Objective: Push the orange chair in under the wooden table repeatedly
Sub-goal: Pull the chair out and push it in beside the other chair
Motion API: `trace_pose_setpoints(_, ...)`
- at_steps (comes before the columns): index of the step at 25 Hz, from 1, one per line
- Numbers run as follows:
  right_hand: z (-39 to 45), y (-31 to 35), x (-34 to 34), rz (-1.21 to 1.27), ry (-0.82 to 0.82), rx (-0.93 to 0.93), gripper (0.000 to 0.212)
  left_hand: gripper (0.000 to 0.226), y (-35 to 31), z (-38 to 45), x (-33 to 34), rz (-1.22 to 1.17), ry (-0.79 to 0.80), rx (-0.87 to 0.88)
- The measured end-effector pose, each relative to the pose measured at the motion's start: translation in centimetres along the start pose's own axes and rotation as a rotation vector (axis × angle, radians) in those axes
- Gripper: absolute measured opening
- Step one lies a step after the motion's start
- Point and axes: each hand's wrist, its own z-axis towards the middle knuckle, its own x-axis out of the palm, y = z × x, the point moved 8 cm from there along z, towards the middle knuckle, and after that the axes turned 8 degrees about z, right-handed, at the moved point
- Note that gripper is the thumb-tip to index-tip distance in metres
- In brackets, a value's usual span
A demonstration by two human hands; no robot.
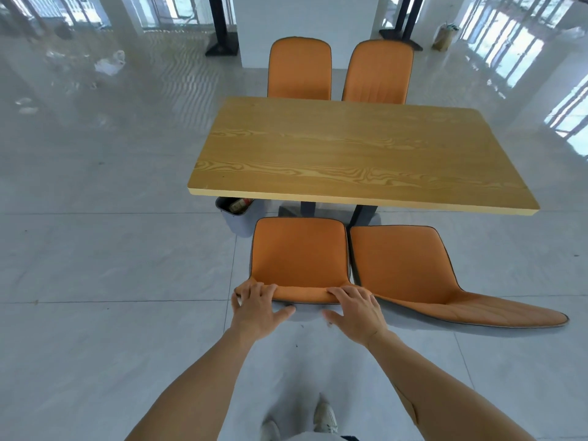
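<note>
**Orange chair held at the backrest, short of the table**

The orange chair (299,259) is gripped along its top edge by the left hand (254,308) and right hand (356,310), fingers curled over it. It stands just before the wooden table (359,154). An uneven push could drive it against the neighbouring chair (413,268) touching its side.

Orange chair (299,253): padded shell w/ dark piping, upright, backrest facing cam, at near long edge of wooden table (359,154), left of 2 on that side. Seat front at table edge, mostly not under. Table: rect top, light grain veneer, pale edge band, dark legs.
</note>
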Motion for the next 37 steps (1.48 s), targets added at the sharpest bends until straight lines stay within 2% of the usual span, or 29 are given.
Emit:
trace_pose_setpoints(8,0.7,-1.6,0.6,0.070,-0.157,-0.086,0.065,0.089,-0.1,-0.6,-0.3,-0.039,-0.226,-0.046)
trace_pose_setpoints(11,0.6,-1.5,0.4,0.048,-0.181,-0.144,0.058,0.091,-0.3,-0.9,-0.5,-0.045,-0.245,-0.042)
trace_pose_setpoints(15,0.1,-1.5,0.7,0.045,-0.203,-0.133,0.050,0.093,-0.6,-1.6,-0.6,-0.049,-0.281,-0.054)
trace_pose_setpoints(28,-4.2,-1.8,1.7,0.024,-0.213,-0.118,0.045,0.084,-1.2,-5.4,1.8,-0.024,-0.296,-0.044)
trace_pose_setpoints(31,-3.7,-2.0,1.8,0.018,-0.127,-0.087,0.052,0.082,-1.1,-5.4,1.9,-0.003,-0.259,-0.055)
trace_pose_setpoints(37,-2.2,-2.3,1.5,0.011,0.048,-0.103,0.059,0.094,-1.1,-5.3,1.8,0.019,-0.206,-0.070)
